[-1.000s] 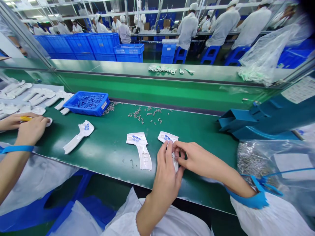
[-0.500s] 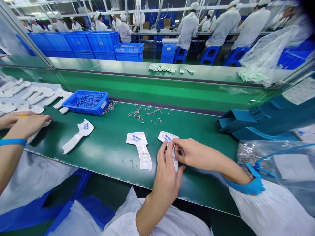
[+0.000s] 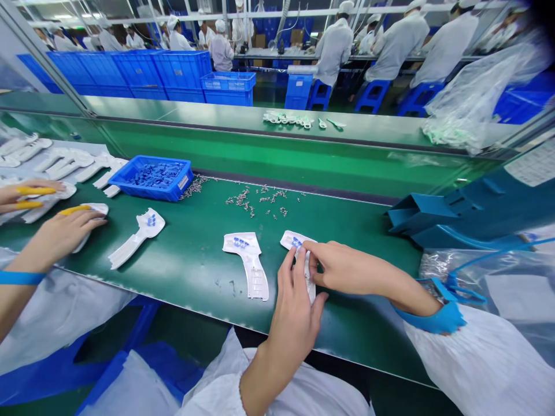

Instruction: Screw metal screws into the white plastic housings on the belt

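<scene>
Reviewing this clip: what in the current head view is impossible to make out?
All in the head view:
- Lower end of the white part: mostly covered by the left hand and right hand; anything pinched there is hidden.
- Metal pieces: too small for exact shape.
- Clear bag: cut by the right edge.
- Co-worker's farther hand: cut by the left edge.

Through the head camera I see the left hand (image 3: 295, 312) and right hand (image 3: 340, 266) meeting over a white pistol-shaped shell (image 3: 288, 238) on a green counter (image 3: 191, 254), their fingers covering much of it. Just left lies a similar shell (image 3: 254, 271). Beyond, I make out scattered small metal pieces (image 3: 241, 200) and a blue tray (image 3: 150, 192) of blue parts (image 3: 158, 175). At far left, a co-worker's hand (image 3: 65, 232) touches another white piece (image 3: 99, 208).
</scene>
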Action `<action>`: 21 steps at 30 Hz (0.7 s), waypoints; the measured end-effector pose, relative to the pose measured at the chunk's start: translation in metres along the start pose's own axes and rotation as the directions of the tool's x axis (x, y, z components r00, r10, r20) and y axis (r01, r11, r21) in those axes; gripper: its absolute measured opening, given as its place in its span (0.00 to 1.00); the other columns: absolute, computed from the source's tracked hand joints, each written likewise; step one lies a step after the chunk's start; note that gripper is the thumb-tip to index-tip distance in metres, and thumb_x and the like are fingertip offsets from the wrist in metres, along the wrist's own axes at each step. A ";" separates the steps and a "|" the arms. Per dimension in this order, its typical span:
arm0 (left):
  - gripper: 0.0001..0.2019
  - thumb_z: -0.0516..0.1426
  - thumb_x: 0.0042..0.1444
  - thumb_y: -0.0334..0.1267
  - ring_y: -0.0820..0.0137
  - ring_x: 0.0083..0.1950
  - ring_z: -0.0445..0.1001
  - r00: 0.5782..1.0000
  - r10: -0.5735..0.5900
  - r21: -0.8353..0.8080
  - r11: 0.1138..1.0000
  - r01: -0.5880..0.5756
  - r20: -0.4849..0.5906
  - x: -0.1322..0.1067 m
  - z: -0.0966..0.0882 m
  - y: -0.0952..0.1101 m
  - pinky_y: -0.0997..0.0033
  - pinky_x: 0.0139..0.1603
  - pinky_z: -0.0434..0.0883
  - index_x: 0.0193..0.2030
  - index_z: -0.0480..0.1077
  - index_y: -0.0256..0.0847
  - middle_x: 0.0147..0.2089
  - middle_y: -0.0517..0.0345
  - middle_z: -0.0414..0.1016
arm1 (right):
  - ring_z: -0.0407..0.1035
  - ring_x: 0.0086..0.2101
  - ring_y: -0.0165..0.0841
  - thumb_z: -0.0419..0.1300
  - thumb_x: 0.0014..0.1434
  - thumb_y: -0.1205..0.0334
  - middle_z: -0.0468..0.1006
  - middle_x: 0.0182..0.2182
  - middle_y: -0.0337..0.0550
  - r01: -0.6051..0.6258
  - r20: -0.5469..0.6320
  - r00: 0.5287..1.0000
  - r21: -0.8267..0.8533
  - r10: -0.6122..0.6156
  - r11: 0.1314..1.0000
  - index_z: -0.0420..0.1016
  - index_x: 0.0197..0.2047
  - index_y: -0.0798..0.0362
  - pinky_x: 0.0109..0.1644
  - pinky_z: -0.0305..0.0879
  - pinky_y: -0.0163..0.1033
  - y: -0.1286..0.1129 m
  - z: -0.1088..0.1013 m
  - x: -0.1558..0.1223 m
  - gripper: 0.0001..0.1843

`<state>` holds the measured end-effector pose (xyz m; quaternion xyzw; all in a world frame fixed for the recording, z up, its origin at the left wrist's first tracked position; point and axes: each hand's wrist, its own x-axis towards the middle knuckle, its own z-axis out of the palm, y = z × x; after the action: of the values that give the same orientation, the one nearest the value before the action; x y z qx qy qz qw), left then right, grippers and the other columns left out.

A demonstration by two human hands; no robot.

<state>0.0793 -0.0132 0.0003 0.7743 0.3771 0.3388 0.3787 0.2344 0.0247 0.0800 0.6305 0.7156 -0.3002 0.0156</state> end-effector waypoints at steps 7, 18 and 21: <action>0.44 0.56 0.61 0.27 0.56 0.75 0.49 1.000 0.000 0.004 1.000 0.000 -0.005 0.000 0.000 0.000 0.48 0.70 0.60 0.74 0.32 0.54 0.74 0.46 0.43 | 0.69 0.27 0.37 0.56 0.58 0.65 0.76 0.30 0.43 -0.085 0.034 0.995 -0.103 0.089 0.991 0.67 0.42 0.49 0.26 0.51 0.36 -0.009 -0.004 0.002 0.07; 0.40 0.54 0.63 0.29 0.56 0.76 0.46 1.000 -0.025 -0.008 1.000 0.025 -0.014 -0.001 -0.001 0.000 0.47 0.70 0.58 0.74 0.35 0.53 0.74 0.46 0.41 | 0.72 0.32 0.37 0.61 0.56 0.62 0.78 0.31 0.40 -0.049 0.009 0.999 0.072 0.048 0.996 0.66 0.46 0.50 0.30 0.57 0.36 0.005 -0.008 -0.001 0.14; 0.37 0.52 0.65 0.31 0.54 0.76 0.46 0.999 -0.043 -0.024 0.999 0.042 -0.024 -0.001 -0.003 0.003 0.44 0.70 0.58 0.74 0.38 0.53 0.75 0.46 0.40 | 0.71 0.30 0.34 0.57 0.61 0.56 0.78 0.29 0.37 -0.003 -0.085 0.996 0.294 0.029 0.956 0.66 0.47 0.50 0.32 0.61 0.36 0.026 -0.009 -0.010 0.12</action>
<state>0.0769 -0.0143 0.0040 0.7575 0.3941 0.3446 0.3901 0.2639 0.0206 0.0809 0.6441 0.6581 -0.3749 -0.1073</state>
